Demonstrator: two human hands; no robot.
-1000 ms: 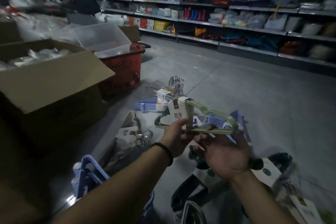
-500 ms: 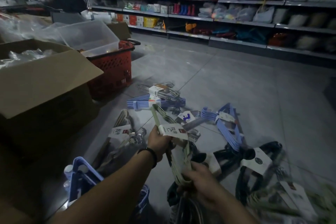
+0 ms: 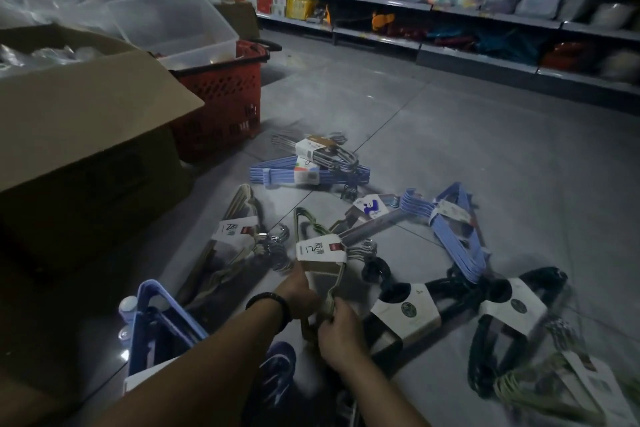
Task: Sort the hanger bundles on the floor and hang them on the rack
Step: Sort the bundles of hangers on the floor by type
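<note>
Fingers point(image 3: 331, 319) of left hand point(image 3: 299, 291) and right hand point(image 3: 341, 334) grip the green hanger bundle point(image 3: 320, 255); I think its hooks point(image 3: 363, 250) could snag the black bundle point(image 3: 405, 315).

The single head-worn camera looks down (and forward) at the nearby floor point(image 3: 450, 135).

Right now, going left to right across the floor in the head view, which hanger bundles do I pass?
light blue bundle → beige bundle → held olive bundle → first black bundle → second black bundle
</note>
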